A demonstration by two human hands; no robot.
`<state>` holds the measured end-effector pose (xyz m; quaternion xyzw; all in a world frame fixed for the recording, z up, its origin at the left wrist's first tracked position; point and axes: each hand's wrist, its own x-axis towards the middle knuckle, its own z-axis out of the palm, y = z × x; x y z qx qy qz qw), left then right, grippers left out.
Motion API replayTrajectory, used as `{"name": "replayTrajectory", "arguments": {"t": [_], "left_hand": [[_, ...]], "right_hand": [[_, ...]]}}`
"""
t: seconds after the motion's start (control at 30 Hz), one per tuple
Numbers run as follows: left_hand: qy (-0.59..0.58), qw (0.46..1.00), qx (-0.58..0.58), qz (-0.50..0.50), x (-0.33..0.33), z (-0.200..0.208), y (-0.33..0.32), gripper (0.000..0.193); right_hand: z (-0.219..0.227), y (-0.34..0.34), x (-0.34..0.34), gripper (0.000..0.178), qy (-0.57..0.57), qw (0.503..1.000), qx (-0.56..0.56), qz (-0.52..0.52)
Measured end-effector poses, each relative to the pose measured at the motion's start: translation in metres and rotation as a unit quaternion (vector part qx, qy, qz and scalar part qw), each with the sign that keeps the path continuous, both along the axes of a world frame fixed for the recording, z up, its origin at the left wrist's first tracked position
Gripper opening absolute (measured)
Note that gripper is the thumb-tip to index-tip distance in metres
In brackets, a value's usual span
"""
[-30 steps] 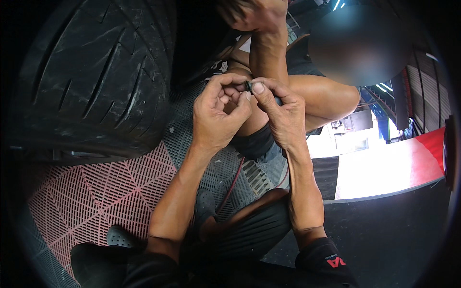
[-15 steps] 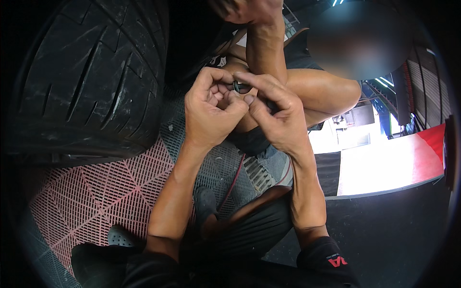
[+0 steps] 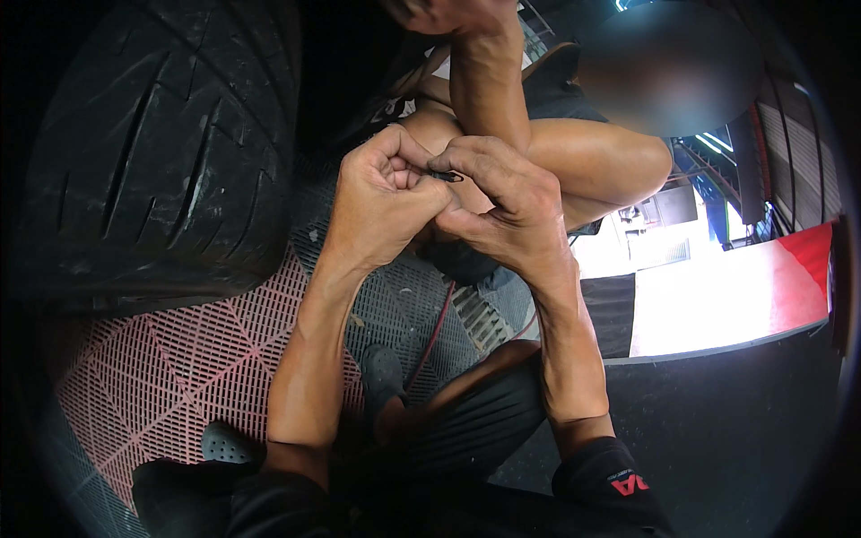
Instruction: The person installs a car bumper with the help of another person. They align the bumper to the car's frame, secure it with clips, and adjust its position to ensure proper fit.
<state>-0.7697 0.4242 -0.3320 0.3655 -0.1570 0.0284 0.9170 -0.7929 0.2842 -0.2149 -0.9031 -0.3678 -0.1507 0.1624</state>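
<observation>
My left hand and my right hand meet at the middle of the view, the fingertips of both pinched together. Between them is a small dark ring, with a thin black loop of it showing just past the fingertips; the rest is covered by my fingers. Its exact kind is too small to make out. Both hands are closed and held up in front of another person's bent knee.
A large black tyre fills the upper left, close to my left hand. Another person crouches opposite, a forearm reaching toward the dark area beside the tyre. Red and grey slotted floor tiles lie below, crossed by a thin red hose.
Both hands have shifted slightly left. The dark ring, seen upright between my fingers before, now lies flatter and is more covered; my right fingers have closed in against the left ones.
</observation>
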Motion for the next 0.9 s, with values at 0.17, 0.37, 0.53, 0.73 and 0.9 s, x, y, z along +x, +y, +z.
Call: {"name": "replayTrajectory", "arguments": {"t": [0.17, 0.37, 0.53, 0.73, 0.9], "left_hand": [[0.026, 0.998, -0.046, -0.037, -0.002, 0.002, -0.005, 0.014], [0.035, 0.998, -0.03, -0.053, 0.01, -0.012, 0.002, 0.008], [0.015, 0.994, -0.083, -0.065, 0.009, -0.009, 0.005, 0.012], [-0.077, 0.991, -0.1, 0.045, 0.007, -0.016, -0.012, 0.029], [-0.199, 0.96, 0.086, 0.176, 0.012, -0.018, -0.006, 0.037]], "right_hand": [[0.001, -0.009, 0.003, 0.044, -0.012, 0.999, -0.024, 0.019], [-0.002, -0.001, 0.001, 0.038, -0.03, 0.999, -0.021, 0.017], [-0.007, -0.013, 0.009, 0.029, -0.027, 0.999, 0.04, -0.017], [0.001, -0.011, 0.006, 0.027, 0.163, 0.968, 0.155, -0.111], [0.001, -0.019, 0.008, 0.028, 0.176, 0.965, 0.175, -0.081]]}}
